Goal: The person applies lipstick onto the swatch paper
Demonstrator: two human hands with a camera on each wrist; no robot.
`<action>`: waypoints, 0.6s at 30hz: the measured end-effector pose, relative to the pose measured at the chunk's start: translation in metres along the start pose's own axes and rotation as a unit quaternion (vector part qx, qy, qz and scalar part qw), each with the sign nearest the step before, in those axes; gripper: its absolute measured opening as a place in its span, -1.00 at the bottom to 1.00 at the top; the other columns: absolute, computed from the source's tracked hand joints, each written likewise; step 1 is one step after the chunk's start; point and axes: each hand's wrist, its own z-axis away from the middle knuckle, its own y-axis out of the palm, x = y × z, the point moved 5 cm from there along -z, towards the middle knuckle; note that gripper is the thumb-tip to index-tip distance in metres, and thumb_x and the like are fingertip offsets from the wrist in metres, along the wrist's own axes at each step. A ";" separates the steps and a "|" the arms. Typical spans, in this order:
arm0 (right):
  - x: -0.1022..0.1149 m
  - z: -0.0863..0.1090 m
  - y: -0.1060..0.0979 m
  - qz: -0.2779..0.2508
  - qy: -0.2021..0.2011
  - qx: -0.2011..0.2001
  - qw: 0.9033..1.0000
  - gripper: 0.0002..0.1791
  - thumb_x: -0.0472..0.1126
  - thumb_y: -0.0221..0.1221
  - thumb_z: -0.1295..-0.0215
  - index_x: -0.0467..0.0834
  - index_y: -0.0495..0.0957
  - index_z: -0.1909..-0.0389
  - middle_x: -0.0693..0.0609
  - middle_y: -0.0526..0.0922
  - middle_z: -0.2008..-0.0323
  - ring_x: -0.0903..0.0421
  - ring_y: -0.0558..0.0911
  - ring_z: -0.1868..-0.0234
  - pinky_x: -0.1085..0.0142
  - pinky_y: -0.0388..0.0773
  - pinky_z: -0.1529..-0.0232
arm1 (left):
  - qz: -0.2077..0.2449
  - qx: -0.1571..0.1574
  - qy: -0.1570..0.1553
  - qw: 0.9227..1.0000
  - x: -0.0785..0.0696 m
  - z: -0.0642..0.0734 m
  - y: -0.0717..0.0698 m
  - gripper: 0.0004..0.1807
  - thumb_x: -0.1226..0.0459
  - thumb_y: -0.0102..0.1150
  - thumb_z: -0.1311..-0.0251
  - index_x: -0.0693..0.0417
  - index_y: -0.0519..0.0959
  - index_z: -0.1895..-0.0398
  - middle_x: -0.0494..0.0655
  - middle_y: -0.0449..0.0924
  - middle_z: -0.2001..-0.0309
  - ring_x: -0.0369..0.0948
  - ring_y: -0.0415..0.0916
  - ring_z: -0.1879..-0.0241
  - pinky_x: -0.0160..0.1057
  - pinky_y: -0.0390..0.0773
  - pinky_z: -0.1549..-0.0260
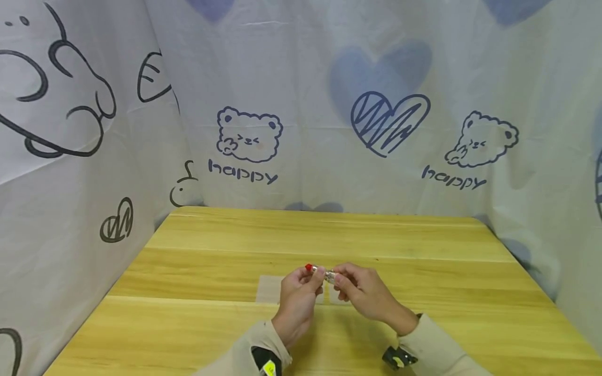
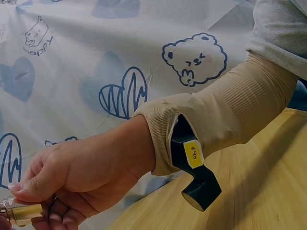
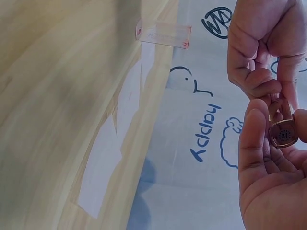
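Observation:
A lipstick with a red tip (image 1: pixel 308 267) lies crosswise between both hands, above the table. My left hand (image 1: pixel 301 292) pinches it near the red end, thumb on top. The right hand (image 1: pixel 367 290) grips the opposite end, a shiny gold and clear tube (image 2: pixel 25 214) that shows between finger and thumb in the left wrist view. In the right wrist view the square gold-rimmed base (image 3: pixel 283 134) faces the camera, held in the lower hand, and the other hand (image 3: pixel 264 52) meets it from above. Fingers hide much of the middle.
Pale paper pieces (image 1: pixel 268 289) lie on the wooden table (image 1: pixel 197 324) behind the hands. A clear plastic piece (image 3: pixel 165 35) with reddish marks shows near the white strips (image 3: pixel 100 167) in the right wrist view. A printed curtain (image 1: pixel 320 172) hangs behind the table.

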 end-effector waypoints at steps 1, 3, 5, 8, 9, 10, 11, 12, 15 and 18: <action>0.000 0.000 0.000 -0.001 0.000 0.001 1.000 -0.77 -0.30 -0.02 -0.50 -0.35 0.54 0.06 0.06 0.60 0.43 0.12 0.61 0.52 0.32 0.58 0.49 | 0.000 0.000 0.000 1.000 0.000 0.000 0.000 -0.74 0.27 0.22 -0.28 0.31 0.48 0.16 -0.04 0.49 0.30 -0.19 0.40 0.34 -0.25 0.48 0.24; -0.001 0.000 -0.001 0.000 -0.001 0.003 1.000 -0.76 -0.30 -0.03 -0.50 -0.35 0.54 0.05 0.06 0.60 0.43 0.14 0.61 0.52 0.31 0.59 0.49 | 0.002 0.000 -0.001 1.000 0.000 0.000 0.000 -0.75 0.27 0.23 -0.28 0.31 0.48 0.17 -0.05 0.49 0.31 -0.19 0.40 0.35 -0.24 0.49 0.23; -0.001 -0.001 -0.001 0.001 -0.001 0.006 1.000 -0.76 -0.30 -0.04 -0.50 -0.35 0.55 0.06 0.06 0.60 0.45 0.16 0.60 0.52 0.29 0.60 0.48 | 0.006 0.001 0.000 1.000 0.000 0.000 0.000 -0.76 0.28 0.23 -0.28 0.31 0.48 0.18 -0.05 0.48 0.31 -0.20 0.40 0.35 -0.25 0.49 0.24; 0.000 -0.001 -0.002 -0.003 -0.002 0.009 1.000 -0.76 -0.30 -0.05 -0.51 -0.34 0.55 0.07 0.06 0.60 0.46 0.18 0.59 0.53 0.24 0.61 0.48 | 0.011 0.001 0.001 1.000 0.001 -0.001 0.001 -0.77 0.29 0.23 -0.27 0.31 0.48 0.19 -0.05 0.48 0.32 -0.20 0.40 0.37 -0.25 0.50 0.23; -0.001 -0.002 -0.002 -0.004 0.000 0.010 1.000 -0.76 -0.30 -0.04 -0.51 -0.35 0.55 0.07 0.06 0.61 0.47 0.16 0.60 0.53 0.25 0.61 0.48 | 0.011 0.001 0.002 1.000 0.001 -0.001 0.001 -0.78 0.29 0.23 -0.27 0.31 0.48 0.20 -0.05 0.48 0.32 -0.20 0.40 0.37 -0.25 0.50 0.23; -0.001 -0.002 -0.002 -0.005 0.002 0.010 1.000 -0.75 -0.29 -0.04 -0.51 -0.35 0.55 0.07 0.06 0.61 0.47 0.15 0.61 0.52 0.25 0.61 0.47 | 0.012 0.002 0.003 1.000 0.001 -0.001 0.001 -0.79 0.30 0.22 -0.28 0.31 0.48 0.20 -0.05 0.48 0.32 -0.21 0.40 0.37 -0.26 0.50 0.24; -0.002 -0.002 -0.002 -0.004 0.002 0.009 1.000 -0.75 -0.28 -0.02 -0.50 -0.35 0.56 0.06 0.05 0.63 0.46 0.15 0.61 0.51 0.26 0.61 0.47 | 0.011 0.001 0.004 1.000 0.001 -0.001 0.001 -0.78 0.30 0.22 -0.28 0.31 0.48 0.20 -0.04 0.49 0.32 -0.21 0.41 0.37 -0.26 0.50 0.24; -0.002 -0.002 -0.003 0.000 0.003 0.006 1.000 -0.75 -0.26 -0.01 -0.50 -0.34 0.56 0.06 0.05 0.64 0.44 0.16 0.62 0.50 0.27 0.61 0.46 | 0.010 0.000 0.005 1.000 0.001 -0.002 0.000 -0.79 0.31 0.22 -0.28 0.31 0.48 0.19 -0.04 0.49 0.32 -0.21 0.41 0.37 -0.26 0.50 0.25; -0.003 -0.002 -0.003 0.029 -0.005 -0.013 0.999 -0.73 -0.19 0.13 -0.42 -0.30 0.55 0.01 0.03 0.67 0.34 0.19 0.64 0.41 0.33 0.61 0.39 | 0.006 -0.006 0.009 1.000 0.000 -0.002 -0.001 -0.80 0.33 0.22 -0.28 0.32 0.49 0.19 -0.04 0.50 0.32 -0.21 0.42 0.37 -0.29 0.51 0.28; 0.000 -0.001 -0.003 0.059 -0.030 -0.044 0.997 -0.70 -0.18 0.28 -0.29 -0.25 0.55 0.04 0.02 0.67 0.29 0.25 0.62 0.39 0.33 0.61 0.38 | 0.003 -0.009 0.012 1.000 -0.001 -0.002 0.000 -0.80 0.34 0.23 -0.27 0.33 0.49 0.19 -0.03 0.51 0.31 -0.20 0.43 0.36 -0.28 0.52 0.28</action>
